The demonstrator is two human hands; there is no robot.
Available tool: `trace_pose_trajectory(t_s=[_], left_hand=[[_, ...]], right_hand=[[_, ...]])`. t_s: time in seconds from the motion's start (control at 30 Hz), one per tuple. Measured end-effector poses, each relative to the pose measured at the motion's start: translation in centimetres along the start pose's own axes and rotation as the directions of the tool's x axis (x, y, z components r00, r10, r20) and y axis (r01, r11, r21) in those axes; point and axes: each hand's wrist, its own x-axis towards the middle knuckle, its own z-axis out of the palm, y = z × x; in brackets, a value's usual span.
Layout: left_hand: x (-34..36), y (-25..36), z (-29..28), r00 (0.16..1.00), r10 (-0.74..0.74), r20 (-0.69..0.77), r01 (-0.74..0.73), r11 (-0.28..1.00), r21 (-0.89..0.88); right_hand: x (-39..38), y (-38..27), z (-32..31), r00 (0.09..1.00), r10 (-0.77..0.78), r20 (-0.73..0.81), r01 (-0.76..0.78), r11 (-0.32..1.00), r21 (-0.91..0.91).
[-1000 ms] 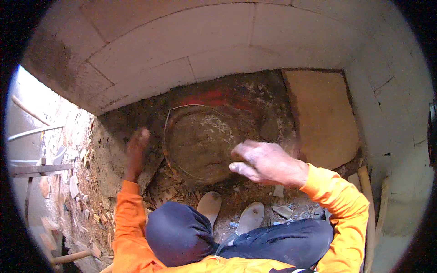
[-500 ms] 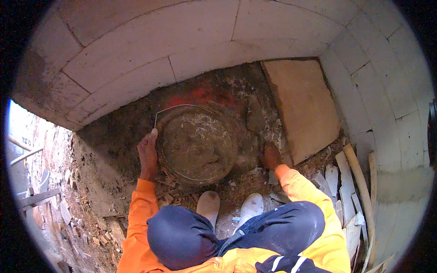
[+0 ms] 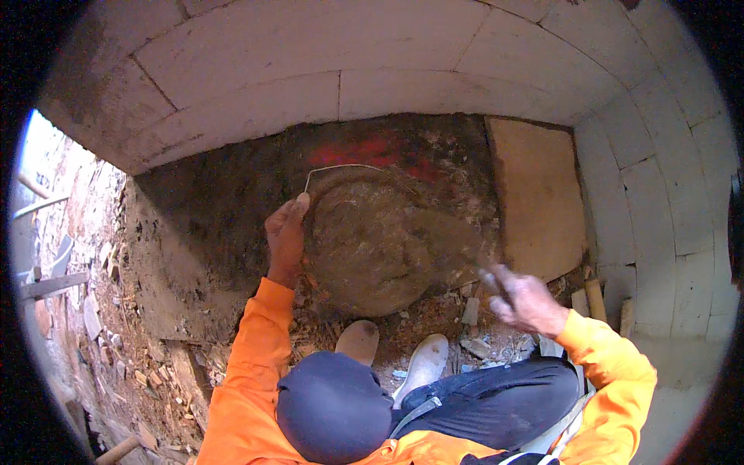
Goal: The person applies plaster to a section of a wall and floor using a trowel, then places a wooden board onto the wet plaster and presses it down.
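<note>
Partly blurred trowel [image 3: 449, 240] in right hand [image 3: 527, 298]

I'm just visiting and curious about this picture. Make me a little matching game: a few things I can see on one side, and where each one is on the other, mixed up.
Things:
1. left hand
2. right hand
3. flat tan slab
4. pale block wall

Places:
A. lying in the corner, right of the pan
B. curving round behind the pan
C. on the left rim of the mortar pan
D. holding a trowel over the pan

Pairs: 1-C, 2-D, 3-A, 4-B
</note>
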Motion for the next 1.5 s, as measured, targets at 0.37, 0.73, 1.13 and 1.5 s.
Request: trace_pose_trajectory(t_s=[0.37,0.73,1.13,1.5], left_hand=[[-1.2,-1.9,2.1,0.988,-0.001,-0.157,0.012,0.998,0.067],[-1.5,-0.3,3.2,0.996,0.032,-0.083,-0.033,0.999,-0.012],[-1.0,-1.6,1.7,0.995,-0.039,-0.093,0.047,0.995,0.091],[-1.7,-0.1,2.0,0.994,-0.085,-0.070,0.105,0.919,0.379]], right_hand=[[4.4,-2.6,4.0,0.955,-0.266,0.132,0.167,0.848,0.502],[3.4,-3.6,-0.5,0.856,-0.400,-0.329,0.313,0.906,-0.286],[4.9,-6.5,-3.0,0.929,-0.195,0.316,0.320,0.851,-0.417],[4.1,-8.6,-4.9,0.940,-0.117,0.320,0.173,0.973,-0.152]])
